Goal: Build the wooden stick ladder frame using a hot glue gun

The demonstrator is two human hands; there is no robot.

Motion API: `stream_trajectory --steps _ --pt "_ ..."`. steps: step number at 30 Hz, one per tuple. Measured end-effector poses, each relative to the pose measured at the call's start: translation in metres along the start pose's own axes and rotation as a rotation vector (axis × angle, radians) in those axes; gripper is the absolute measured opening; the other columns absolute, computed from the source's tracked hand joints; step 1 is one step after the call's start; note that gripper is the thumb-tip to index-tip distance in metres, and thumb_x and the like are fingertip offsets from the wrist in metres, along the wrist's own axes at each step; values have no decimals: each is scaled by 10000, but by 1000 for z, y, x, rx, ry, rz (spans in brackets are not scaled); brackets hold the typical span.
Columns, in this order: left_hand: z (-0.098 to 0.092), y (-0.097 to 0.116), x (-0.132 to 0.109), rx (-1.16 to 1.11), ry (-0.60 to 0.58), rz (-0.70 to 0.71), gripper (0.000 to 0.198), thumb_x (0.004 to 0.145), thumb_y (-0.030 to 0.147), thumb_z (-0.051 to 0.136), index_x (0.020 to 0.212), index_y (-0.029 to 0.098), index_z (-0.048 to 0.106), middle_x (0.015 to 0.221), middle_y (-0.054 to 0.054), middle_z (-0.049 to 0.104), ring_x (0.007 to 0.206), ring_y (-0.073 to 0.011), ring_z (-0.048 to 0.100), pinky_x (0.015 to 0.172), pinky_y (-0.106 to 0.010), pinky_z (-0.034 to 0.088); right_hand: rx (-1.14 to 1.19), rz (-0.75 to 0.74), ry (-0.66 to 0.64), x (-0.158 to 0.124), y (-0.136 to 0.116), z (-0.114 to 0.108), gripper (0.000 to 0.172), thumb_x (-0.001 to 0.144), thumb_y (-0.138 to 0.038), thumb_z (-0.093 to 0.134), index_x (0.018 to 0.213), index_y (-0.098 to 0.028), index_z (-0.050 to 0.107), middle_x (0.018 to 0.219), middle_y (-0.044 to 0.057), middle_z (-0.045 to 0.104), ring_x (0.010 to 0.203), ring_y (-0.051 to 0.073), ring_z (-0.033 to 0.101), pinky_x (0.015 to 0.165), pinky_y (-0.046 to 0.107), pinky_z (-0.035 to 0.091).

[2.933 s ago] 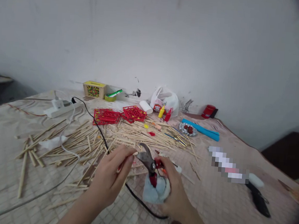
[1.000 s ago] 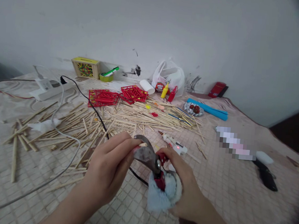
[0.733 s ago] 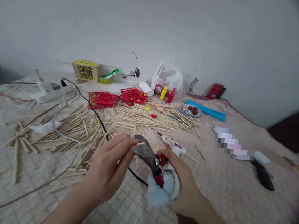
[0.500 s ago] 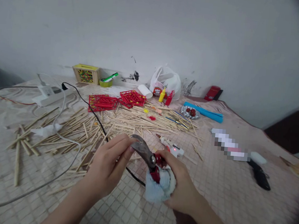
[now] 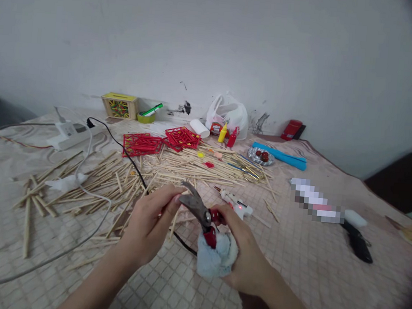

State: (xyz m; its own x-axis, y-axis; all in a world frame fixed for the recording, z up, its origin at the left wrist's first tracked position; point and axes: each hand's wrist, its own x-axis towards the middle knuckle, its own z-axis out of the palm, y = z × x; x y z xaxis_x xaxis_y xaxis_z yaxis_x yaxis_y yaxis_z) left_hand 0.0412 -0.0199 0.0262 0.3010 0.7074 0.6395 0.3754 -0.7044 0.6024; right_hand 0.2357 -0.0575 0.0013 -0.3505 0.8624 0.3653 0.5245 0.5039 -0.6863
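Note:
My right hand is closed round the red handles of pruning shears, with a pale blue fluffy cloth wrapped over the grip. The grey blades point up and to the left. My left hand is closed in a pinch on a thin wooden stick held right at the blades. A white glue gun with a red light lies just beyond my hands.
Many wooden sticks are strewn over the quilted surface, crossed by a black cable and a white cable. Red stick lattices, paint bottles, a plastic bag, a power strip and a black tool lie around.
The camera view shifted slightly. My hands stayed together, the shears tilted a little lower, and the stick now hangs down from my left fingers.

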Motion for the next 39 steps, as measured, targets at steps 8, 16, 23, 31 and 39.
stream_trajectory --steps 8,16,23,31,39 --pt "1 0 -2 26 23 31 186 853 131 411 949 231 535 784 15 593 690 -104 572 642 -213 450 6 -27 -5 -2 -1 1 733 510 -144 645 1167 -243 334 1066 63 494 950 229 500 821 345 407" --pt "1 0 -3 109 27 56 167 850 151 411 940 200 542 801 -13 611 698 -120 578 628 -224 457 24 -10 10 0 -1 0 685 515 -176 657 1134 -223 368 1029 65 503 922 227 504 791 345 418" --pt "1 1 -3 120 6 38 166 852 156 398 917 201 544 758 -17 588 663 -127 558 597 -237 446 5 -31 11 -1 -3 -1 657 526 -152 632 1120 -238 365 1025 54 510 907 216 515 777 338 422" --pt "2 -2 -3 116 4 42 174 855 156 395 939 204 539 817 -30 608 717 -137 577 631 -246 454 -4 -33 15 0 -3 -2 661 521 -147 634 1120 -236 368 1005 48 520 884 211 525 750 321 425" --pt "2 0 -2 118 6 66 168 855 147 400 929 208 538 806 -23 607 726 -134 570 644 -240 453 3 -42 16 -1 -3 -2 672 514 -163 644 1123 -234 367 1004 50 520 888 214 520 761 327 422"
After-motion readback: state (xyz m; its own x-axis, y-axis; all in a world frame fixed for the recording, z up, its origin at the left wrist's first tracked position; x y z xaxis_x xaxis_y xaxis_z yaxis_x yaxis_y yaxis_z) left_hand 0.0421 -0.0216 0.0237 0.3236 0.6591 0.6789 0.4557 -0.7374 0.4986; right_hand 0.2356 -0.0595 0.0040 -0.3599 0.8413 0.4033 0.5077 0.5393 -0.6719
